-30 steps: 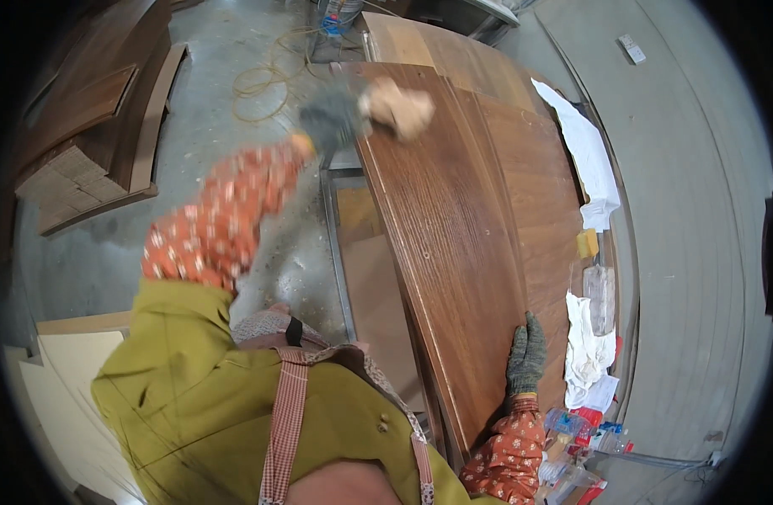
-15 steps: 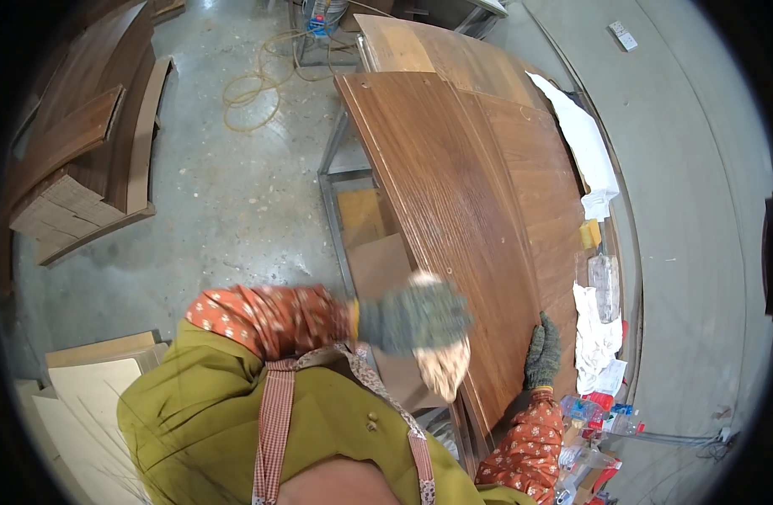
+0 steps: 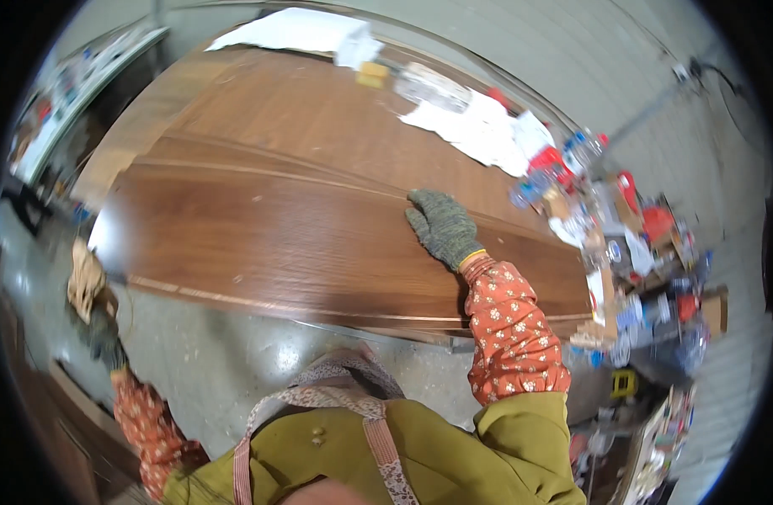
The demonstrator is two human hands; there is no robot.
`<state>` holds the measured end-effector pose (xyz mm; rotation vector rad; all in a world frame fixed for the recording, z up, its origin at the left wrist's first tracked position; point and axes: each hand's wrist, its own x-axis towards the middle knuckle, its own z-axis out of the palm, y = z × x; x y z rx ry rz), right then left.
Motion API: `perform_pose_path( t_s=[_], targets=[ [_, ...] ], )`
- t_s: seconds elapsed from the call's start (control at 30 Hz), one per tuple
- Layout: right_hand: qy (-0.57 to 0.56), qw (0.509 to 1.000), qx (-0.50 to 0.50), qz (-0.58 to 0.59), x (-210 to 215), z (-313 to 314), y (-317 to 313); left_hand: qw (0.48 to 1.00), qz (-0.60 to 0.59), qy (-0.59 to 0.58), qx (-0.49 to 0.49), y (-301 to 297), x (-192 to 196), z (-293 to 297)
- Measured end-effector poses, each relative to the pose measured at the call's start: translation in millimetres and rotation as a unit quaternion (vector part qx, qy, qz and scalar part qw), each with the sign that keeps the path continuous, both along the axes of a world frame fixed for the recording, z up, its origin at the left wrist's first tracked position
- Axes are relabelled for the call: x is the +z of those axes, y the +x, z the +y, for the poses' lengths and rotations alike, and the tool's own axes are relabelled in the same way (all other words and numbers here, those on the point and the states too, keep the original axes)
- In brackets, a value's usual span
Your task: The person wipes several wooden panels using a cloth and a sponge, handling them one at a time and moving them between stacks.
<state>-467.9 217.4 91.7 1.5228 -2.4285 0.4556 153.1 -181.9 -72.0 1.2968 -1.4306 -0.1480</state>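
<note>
Right hand (image 3: 442,227) lies fingers flat and unclenched on the dark wooden door panel (image 3: 302,231), gripping nothing. Left hand (image 3: 96,324) clutches a tan rag (image 3: 85,278) off the panel's end (gloves look slick), so the panel could slide off its stand.

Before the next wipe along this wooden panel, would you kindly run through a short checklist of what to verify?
1. Right hand flat on the dark wooden panel, bracing it: ok.
2. Left hand gripping the tan cloth: ok; the cloth is bunched in the glove, off the panel's left end.
3. Both hands gloved: ok.
4. Panel face free of loose items: ok on the near board; white rags lie along the far edge.
5. Panel support underneath: cannot tell, hidden by the boards.
6. Cluttered bottles and containers kept off the panel's right end: not ok, they crowd right against it.
</note>
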Motion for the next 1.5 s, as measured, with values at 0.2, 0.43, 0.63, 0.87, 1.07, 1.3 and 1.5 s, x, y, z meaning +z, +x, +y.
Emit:
perform_pose_path(
  t_s=[0.2,0.43,0.63,0.87,1.07,1.3,1.5],
  targets=[
    [0.083,0.941,-0.315,-0.093,14.6,111.5,-120.4,0.924,-0.322,-0.017,-0.208,-9.6,49.2,72.3],
    [-0.013,0.870,-0.486,-0.081,-3.1,260.8,-284.4,0.973,0.004,0.163,-0.162,28.3,63.0,126.5],
    [0.262,0.886,-0.376,0.062,-18.7,297.5,-350.4,0.928,0.210,0.242,-0.192,-13.2,67.0,149.2],
    [-0.104,0.863,-0.477,-0.128,-63.9,214.0,-400.7,0.950,0.166,0.212,-0.159,-99.2,24.5,148.8],
    [-0.130,0.853,-0.501,-0.065,-153.0,249.5,-523.4,0.954,0.175,0.210,-0.120,-102.9,7.5,114.7],
    [-0.279,0.814,-0.474,-0.184,-168.2,225.0,-514.0,0.995,-0.021,0.096,0.009,-151.7,45.1,146.2],
    [-0.452,0.779,-0.338,-0.274,-84.4,211.4,-478.8,0.966,0.168,0.134,-0.144,-119.4,17.6,144.7]
  ],
)
